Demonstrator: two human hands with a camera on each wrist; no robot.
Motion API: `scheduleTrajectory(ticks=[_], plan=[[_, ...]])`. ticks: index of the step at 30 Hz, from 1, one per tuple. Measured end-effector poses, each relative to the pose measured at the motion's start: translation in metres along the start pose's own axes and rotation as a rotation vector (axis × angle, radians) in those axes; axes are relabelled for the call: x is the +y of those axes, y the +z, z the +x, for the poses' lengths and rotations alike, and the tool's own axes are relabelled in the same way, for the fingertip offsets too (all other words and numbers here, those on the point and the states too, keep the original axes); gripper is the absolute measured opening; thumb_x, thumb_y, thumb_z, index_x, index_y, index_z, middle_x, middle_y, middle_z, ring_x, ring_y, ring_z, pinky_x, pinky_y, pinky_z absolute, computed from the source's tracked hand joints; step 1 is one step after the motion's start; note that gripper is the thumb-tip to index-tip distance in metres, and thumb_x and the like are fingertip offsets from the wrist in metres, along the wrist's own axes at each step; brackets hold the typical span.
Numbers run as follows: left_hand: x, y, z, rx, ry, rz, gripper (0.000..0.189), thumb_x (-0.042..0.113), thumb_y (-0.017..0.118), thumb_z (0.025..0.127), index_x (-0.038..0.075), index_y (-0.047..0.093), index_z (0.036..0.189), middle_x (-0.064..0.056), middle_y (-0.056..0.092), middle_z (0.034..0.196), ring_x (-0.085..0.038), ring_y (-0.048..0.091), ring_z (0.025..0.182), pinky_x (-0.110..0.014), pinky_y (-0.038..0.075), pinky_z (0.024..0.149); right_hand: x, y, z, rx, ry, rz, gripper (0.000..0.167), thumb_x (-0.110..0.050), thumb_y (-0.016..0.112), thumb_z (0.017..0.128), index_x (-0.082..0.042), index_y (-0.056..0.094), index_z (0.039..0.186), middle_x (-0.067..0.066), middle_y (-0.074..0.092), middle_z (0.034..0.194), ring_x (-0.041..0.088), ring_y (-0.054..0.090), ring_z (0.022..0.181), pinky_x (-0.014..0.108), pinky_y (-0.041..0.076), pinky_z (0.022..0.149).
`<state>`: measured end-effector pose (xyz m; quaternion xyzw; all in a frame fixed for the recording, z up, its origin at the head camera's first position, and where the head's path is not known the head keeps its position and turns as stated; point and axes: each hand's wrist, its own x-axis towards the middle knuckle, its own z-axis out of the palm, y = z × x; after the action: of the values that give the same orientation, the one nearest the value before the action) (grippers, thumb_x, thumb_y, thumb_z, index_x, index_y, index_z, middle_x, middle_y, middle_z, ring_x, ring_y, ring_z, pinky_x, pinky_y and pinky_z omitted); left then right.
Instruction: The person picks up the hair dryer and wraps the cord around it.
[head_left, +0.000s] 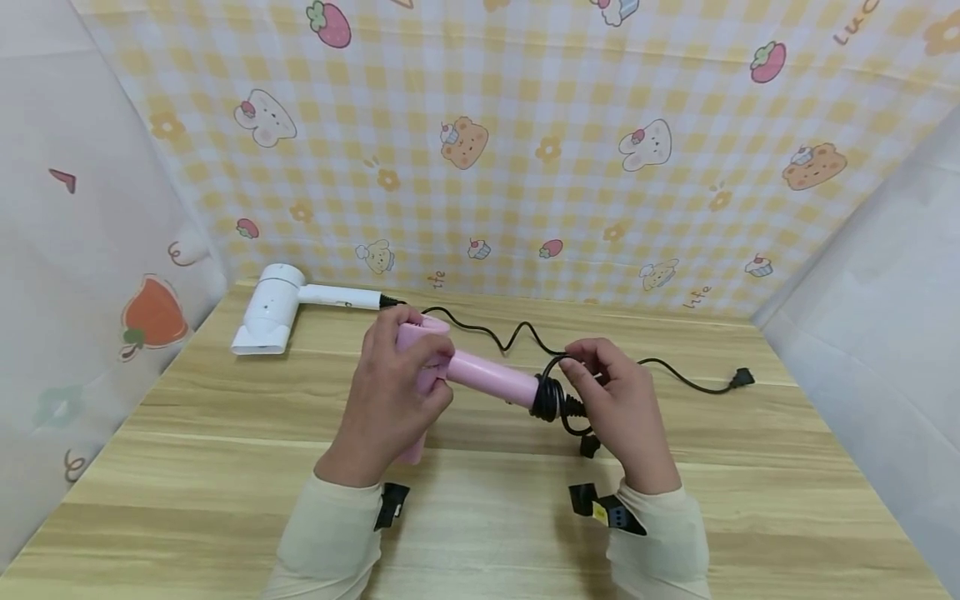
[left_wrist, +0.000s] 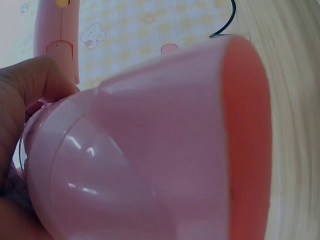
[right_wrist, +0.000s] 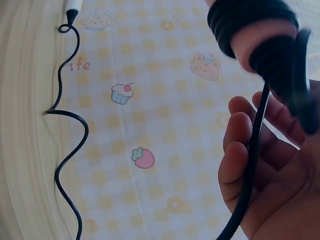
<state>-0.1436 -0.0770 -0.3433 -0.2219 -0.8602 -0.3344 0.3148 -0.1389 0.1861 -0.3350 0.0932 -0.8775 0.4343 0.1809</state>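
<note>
My left hand [head_left: 397, 392] grips a pink hair dryer [head_left: 491, 379] round its head, the handle pointing right. In the left wrist view the dryer's wide nozzle [left_wrist: 170, 135] fills much of the picture, its mouth facing right. A black power cord [head_left: 546, 398] is coiled round the handle's end. My right hand [head_left: 618, 400] pinches a loop of this cord between thumb and fingers, just beyond the coils. In the right wrist view the cord [right_wrist: 252, 160] runs down across the curled fingers. The cord's plug [head_left: 590, 446] hangs below the right hand.
A white hair dryer [head_left: 272, 308] lies at the back left of the wooden table [head_left: 480, 533]. Its black cord [head_left: 480, 329] wanders right along the back, passing behind the right hand to a plug [head_left: 742, 377]. A checked, printed cloth [head_left: 510, 200] stands behind the table.
</note>
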Motion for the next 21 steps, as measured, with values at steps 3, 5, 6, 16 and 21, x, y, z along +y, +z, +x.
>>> scheduleTrajectory(ticks=[3,5,6,16,21], plan=[[-0.001,-0.002,0.0,-0.007,0.015,-0.001,0.034,-0.002,0.072,0.064,0.018,0.067,0.092,-0.016,0.043,0.124,-0.039,0.046,0.108,-0.05,0.046,0.084,0.002,-0.002,0.0,-0.02,0.03,0.019,0.012,-0.021,0.068,0.094,-0.013,0.07,0.104,0.002,0.062,0.081,0.019,0.054,0.071,0.029,0.045,0.06],[-0.002,-0.003,0.001,-0.006,0.026,-0.006,0.034,-0.002,0.072,0.065,0.018,0.067,0.091,-0.016,0.044,0.124,-0.039,0.047,0.107,-0.049,0.045,0.084,0.003,-0.002,0.0,-0.041,0.045,0.03,0.013,-0.025,0.068,0.095,-0.015,0.07,0.103,0.002,0.063,0.082,0.019,0.054,0.07,0.029,0.045,0.06],[-0.003,-0.003,0.001,-0.007,0.029,-0.014,0.034,-0.002,0.071,0.065,0.018,0.067,0.091,-0.016,0.044,0.123,-0.039,0.047,0.107,-0.049,0.045,0.084,0.004,-0.002,0.0,-0.052,0.053,0.038,0.013,-0.026,0.068,0.095,-0.015,0.07,0.103,0.003,0.064,0.083,0.02,0.054,0.07,0.029,0.046,0.061],[-0.003,-0.005,0.001,-0.011,0.01,-0.104,0.033,0.0,0.071,0.065,0.018,0.067,0.093,-0.015,0.043,0.124,-0.035,0.047,0.11,-0.048,0.042,0.089,0.01,-0.001,0.002,-0.133,0.05,0.127,0.018,-0.028,0.063,0.097,-0.012,0.071,0.104,0.004,0.064,0.082,0.026,0.058,0.074,0.028,0.048,0.061],[-0.002,-0.005,0.001,-0.004,-0.021,-0.154,0.033,0.001,0.071,0.067,0.018,0.069,0.095,-0.016,0.042,0.126,-0.033,0.047,0.111,-0.047,0.043,0.089,0.011,0.002,0.003,-0.139,-0.007,0.105,0.019,-0.024,0.062,0.098,-0.01,0.074,0.102,0.002,0.067,0.085,0.017,0.055,0.073,0.027,0.045,0.063]])
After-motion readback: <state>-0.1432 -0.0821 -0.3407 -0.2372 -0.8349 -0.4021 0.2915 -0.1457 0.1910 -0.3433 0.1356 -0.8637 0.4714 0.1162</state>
